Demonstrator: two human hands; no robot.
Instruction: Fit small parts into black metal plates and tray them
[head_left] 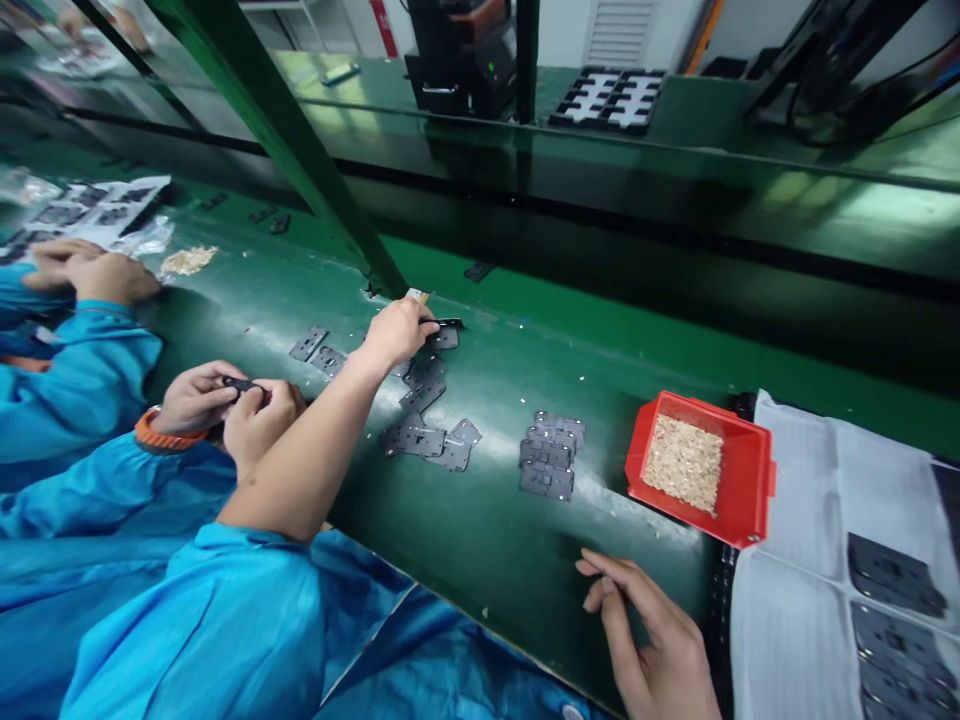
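My left hand [396, 332] reaches across the green bench with its fingers closed on the edge of a flat black plastic plate [448, 323]. Just beneath that plate is another dark plate [445, 339], and more of them lie in a loose scatter [424, 385] below my wrist. My right hand [651, 632] hovers over the front of the bench, fingers apart and holding nothing. Between the two hands sits an overlapping row of dark plates [547, 455]. A red bin [759, 492] with small pale pieces [684, 462] stands beyond my right hand.
A white-lined tray [787, 570] with black parts is at the right. On the left, a co-worker's hands [196, 398] hold a small black part, and another person's hands [97, 272] are farther back. A green post [300, 150] slants down to the bench.
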